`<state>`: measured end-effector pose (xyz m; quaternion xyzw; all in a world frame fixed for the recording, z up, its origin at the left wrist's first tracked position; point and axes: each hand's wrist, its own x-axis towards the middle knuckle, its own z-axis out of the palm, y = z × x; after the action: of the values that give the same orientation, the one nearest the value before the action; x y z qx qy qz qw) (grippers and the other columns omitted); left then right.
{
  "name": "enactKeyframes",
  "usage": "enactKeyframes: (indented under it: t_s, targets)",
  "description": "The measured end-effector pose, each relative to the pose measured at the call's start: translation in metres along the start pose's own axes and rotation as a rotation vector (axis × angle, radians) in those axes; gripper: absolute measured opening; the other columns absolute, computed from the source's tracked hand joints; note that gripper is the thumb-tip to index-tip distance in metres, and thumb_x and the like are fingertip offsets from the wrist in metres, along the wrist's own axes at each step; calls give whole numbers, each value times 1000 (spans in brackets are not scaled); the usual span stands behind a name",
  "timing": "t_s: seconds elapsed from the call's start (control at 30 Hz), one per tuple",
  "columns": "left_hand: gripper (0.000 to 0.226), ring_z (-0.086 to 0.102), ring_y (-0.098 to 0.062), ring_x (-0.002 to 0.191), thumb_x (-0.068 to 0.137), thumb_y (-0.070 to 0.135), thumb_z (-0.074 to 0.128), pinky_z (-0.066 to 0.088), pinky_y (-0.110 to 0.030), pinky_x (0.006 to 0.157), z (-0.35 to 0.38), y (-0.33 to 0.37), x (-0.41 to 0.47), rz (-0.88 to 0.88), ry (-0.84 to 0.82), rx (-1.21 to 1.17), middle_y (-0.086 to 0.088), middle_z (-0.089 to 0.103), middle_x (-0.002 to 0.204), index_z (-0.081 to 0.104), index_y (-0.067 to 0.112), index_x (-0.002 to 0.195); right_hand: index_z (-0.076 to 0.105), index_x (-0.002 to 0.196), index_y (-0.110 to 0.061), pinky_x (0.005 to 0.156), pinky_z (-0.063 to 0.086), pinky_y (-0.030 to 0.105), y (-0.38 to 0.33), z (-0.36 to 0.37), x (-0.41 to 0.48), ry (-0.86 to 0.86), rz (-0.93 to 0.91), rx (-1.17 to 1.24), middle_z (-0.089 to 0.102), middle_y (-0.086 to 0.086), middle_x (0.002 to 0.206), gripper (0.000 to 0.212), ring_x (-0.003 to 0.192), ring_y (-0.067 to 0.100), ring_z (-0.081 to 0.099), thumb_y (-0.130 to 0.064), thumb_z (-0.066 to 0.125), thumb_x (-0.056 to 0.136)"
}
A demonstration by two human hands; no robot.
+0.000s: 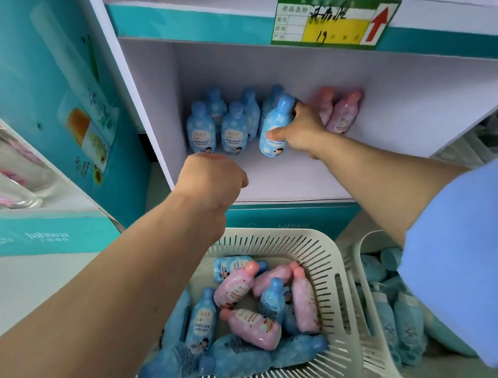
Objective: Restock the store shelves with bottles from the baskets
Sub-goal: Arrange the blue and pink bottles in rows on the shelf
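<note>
A teal-and-white cardboard store display fills the view, with two white slotted baskets on the floor in front of it. The nearer basket [331, 260] sits directly below the left hand [211, 180] and holds a loose heap of blue bottles and pink bottles [234, 285], all lying on their sides with caps pointing different ways. The second basket [360, 269], under the right forearm, holds larger teal bottles.

The left hand hangs at the front lip of the shelf [285, 180], its back to the camera. Its fingers are curled under and nothing shows in them, though I cannot tell whether they are clenched or merely slack.

Further in, the right hand [302, 131] is wrapped around a blue bottle [277, 127], thumb across the label and the other fingers behind. The bottle is tilted, its cap leaning up and away and its base toward the shelf front. It is probably being set down. Standing blue bottles [234, 130] are just left of these fingers and a pink pair [343, 112] just right and behind them, so the bottle needs to come upright in that gap.

The left hand is the nearer one to the basket. Above hangs a price tag [333, 21].
</note>
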<state>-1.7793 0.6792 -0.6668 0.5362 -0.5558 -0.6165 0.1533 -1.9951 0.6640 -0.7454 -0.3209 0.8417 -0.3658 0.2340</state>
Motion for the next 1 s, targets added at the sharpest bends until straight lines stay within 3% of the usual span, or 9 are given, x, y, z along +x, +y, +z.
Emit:
enactKeyframes:
  t_s: [0.07, 0.27, 0.43, 0.6, 0.67, 0.8, 0.83, 0.9, 1.0]
  targets:
    - [30, 47, -21, 81, 82, -6, 57, 44, -33, 76, -2, -2, 4, -15, -5, -25, -1, 48, 70, 49, 19, 67, 56, 121, -18, 93, 52, 41, 6, 12, 15, -10, -22, -88, 66, 3, 115, 67, 104, 23, 63, -19, 84, 59]
    - [24, 53, -21, 88, 81, -3, 62, 44, -28, 79, -5, -8, 17, -94, -4, -104, -2, 56, 87, 60, 21, 84, 48, 126, -16, 93, 49, 38, 8, 39, 37, 32, -54, -215, 62, 6, 118, 65, 108, 26, 59, -23, 78, 69]
    - [22, 56, -22, 94, 82, -2, 61, 48, -31, 87, -5, -10, 20, -93, 19, -69, -3, 58, 89, 62, 19, 88, 45, 127, -13, 81, 44, 24, 16, 46, 40, 44, -42, -163, 60, 7, 120, 60, 108, 24, 57, -14, 74, 76]
    - [25, 54, -23, 91, 81, -4, 60, 48, -32, 89, -3, -9, 21, -87, 19, -31, -5, 58, 87, 61, 21, 77, 37, 138, -10, 100, 44, 30, 13, 37, 32, 53, -45, -145, 52, 9, 134, 64, 122, 25, 51, -10, 68, 81]
    - [27, 55, -27, 91, 82, -5, 59, 46, -32, 87, -3, -7, 19, -75, 12, -26, -10, 60, 91, 61, 21, 76, 41, 135, -9, 98, 42, 28, 11, 32, 23, 72, -69, -159, 52, 9, 134, 57, 122, 25, 51, -9, 64, 83]
    - [29, 58, -24, 94, 84, -7, 54, 48, -33, 87, 0, -7, 10, -40, -30, 56, -19, 64, 113, 64, 3, 110, 54, 124, -5, 97, 45, 28, 15, 19, -10, 64, -111, -120, 60, 9, 121, 41, 105, 19, 57, -5, 62, 84]
    - [28, 54, -21, 88, 84, -7, 53, 48, -32, 82, 1, -9, 9, -35, -46, 77, -19, 64, 106, 63, 0, 109, 57, 120, -3, 96, 46, 26, 17, 16, -20, 46, -119, -101, 62, 8, 114, 37, 98, 16, 56, -4, 62, 83]
    - [17, 48, -22, 80, 84, -8, 53, 44, -30, 72, 6, -16, 4, -70, -84, 116, -14, 57, 82, 64, 4, 84, 65, 110, -3, 86, 46, 20, 22, 8, -49, 9, -139, -89, 62, 5, 97, 28, 87, 13, 54, -2, 62, 82]
    - [19, 48, -23, 72, 83, -8, 56, 41, -27, 63, 18, -39, 3, -130, -124, 202, -14, 52, 82, 58, 8, 72, 68, 100, -3, 70, 46, 24, 30, -3, -92, -120, -120, -77, 61, 4, 79, 21, 70, 15, 55, 0, 59, 81]
